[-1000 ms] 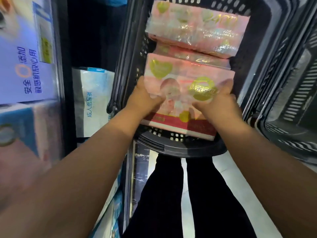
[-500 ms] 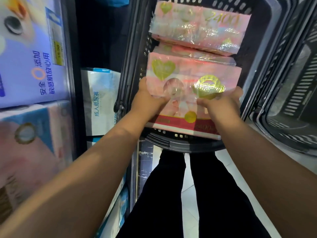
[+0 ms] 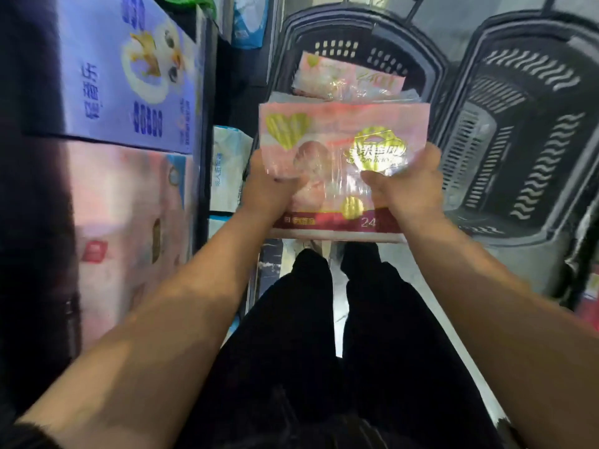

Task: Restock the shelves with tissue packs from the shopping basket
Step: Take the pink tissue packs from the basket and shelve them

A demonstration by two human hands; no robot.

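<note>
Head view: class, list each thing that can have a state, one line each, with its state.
tissue pack: held up over the shopping basket, by both ends.
left hand: grips the pack's left end.
right hand: grips the pack's right end.
shopping basket: holds another pink pack.
second pack: lies inside the basket.

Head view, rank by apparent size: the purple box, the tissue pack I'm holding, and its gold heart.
1. Purple box and held tissue pack: they look about alike, so I won't rank them.
2. Gold heart: plainly smallest.
</note>
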